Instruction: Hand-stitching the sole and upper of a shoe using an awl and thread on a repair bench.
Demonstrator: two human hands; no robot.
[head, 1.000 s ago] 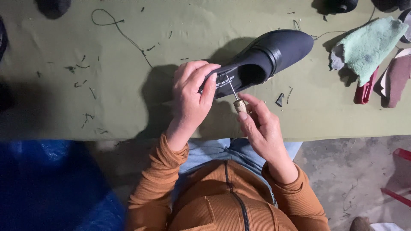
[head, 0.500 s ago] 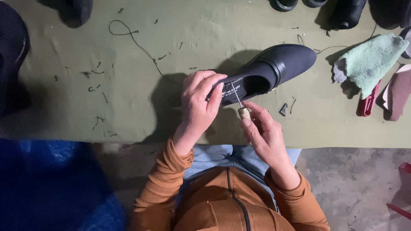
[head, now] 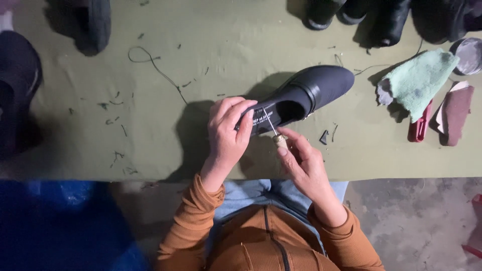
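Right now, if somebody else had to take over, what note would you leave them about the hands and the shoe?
Left hand: gripping the heel end of the black shoe, which lies on its side on the green table cover.
Right hand: holding an awl by its pale handle, the metal point set against the shoe's collar edge.
Nearby: green cloth, red tool, brown block, thread scraps.
Done: I cannot tell how much of the edge is worked.
Left: the awl is at the edge, so that spot looks unfinished.
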